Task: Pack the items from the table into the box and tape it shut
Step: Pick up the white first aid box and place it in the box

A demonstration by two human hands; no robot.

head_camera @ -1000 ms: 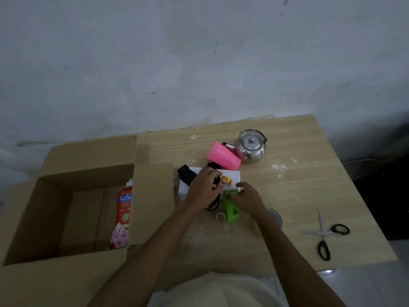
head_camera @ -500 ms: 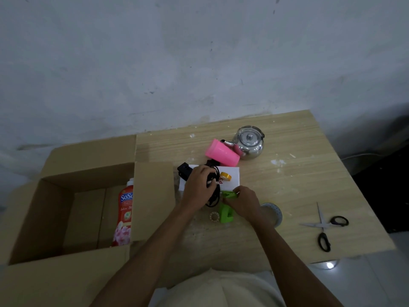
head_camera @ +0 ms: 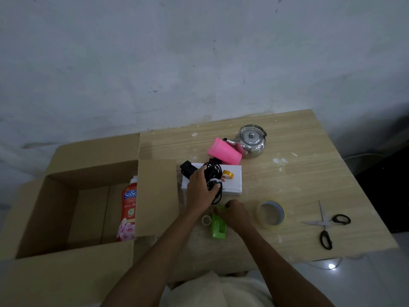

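Since both seem meant for packing, left hand (head_camera: 200, 190) grips coiled black cable (head_camera: 213, 177); right hand (head_camera: 235, 214) curls round green plastic dispenser (head_camera: 218, 228)

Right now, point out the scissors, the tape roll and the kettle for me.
scissors (head_camera: 324, 224), head view, on the pivot where the blades cross.
tape roll (head_camera: 280, 213), head view, on the ring's inner wall, right side.
kettle (head_camera: 252, 138), head view, on the lid.

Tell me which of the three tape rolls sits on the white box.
The small yellow roll, beside the black cable bundle; the big clear roll and the tiny white roll lie on the table.
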